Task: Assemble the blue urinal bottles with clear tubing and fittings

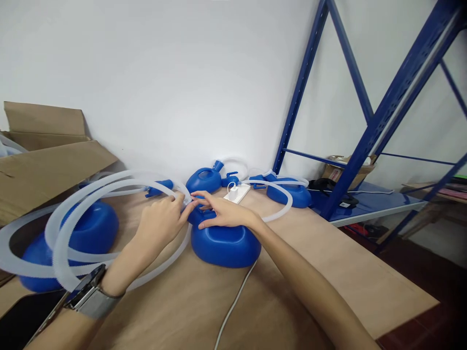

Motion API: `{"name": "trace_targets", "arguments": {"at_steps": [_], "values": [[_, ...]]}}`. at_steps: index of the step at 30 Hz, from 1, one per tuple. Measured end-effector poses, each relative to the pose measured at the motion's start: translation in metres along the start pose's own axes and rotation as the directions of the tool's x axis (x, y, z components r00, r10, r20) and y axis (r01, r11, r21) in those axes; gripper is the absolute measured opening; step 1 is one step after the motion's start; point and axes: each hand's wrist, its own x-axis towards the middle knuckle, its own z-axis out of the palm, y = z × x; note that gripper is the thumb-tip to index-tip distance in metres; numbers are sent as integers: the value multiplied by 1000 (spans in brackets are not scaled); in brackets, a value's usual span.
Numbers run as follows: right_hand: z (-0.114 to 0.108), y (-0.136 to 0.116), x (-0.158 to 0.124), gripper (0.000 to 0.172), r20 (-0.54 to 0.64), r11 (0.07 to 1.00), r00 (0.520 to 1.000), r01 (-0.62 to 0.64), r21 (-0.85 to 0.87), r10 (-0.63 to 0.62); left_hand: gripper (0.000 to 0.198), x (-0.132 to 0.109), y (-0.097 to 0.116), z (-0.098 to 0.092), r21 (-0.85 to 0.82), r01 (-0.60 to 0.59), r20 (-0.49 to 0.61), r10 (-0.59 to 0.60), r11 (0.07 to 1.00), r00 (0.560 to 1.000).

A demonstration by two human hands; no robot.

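Note:
A blue plastic urinal bottle (226, 248) lies on the table in front of me, its neck pointing away to the left. My left hand (164, 214) pinches the end of a translucent ribbed hose (95, 187) beside the bottle's neck. From the right, my right hand (224, 211) reaches over the bottle, thumb and fingers curved round the neck where the hose end meets it. The fingers partly hide that joint, so I cannot tell whether the hose is seated. The hose runs in wide loops to the left.
More blue bottles (95, 226) lie at the left, and others (202, 181) stand along the wall. A white power strip (239, 193) with a plugged-in charger sits behind my right hand. An opened cardboard box (54, 170) is at left, a phone (29, 316) at lower left, a blue metal rack (353, 141) at right.

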Motion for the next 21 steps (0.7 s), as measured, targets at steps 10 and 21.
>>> {"name": "trace_targets", "arguments": {"at_steps": [10,21], "values": [[-4,-5,-3,97,10,994,999,-54,92,53,60,23,-45,-3,-581,-48,180,186,812,966],[-6,-5,-3,98,30,980,980,-198,-4,198,56,29,-70,-4,-834,163,293,174,527,940]]}}
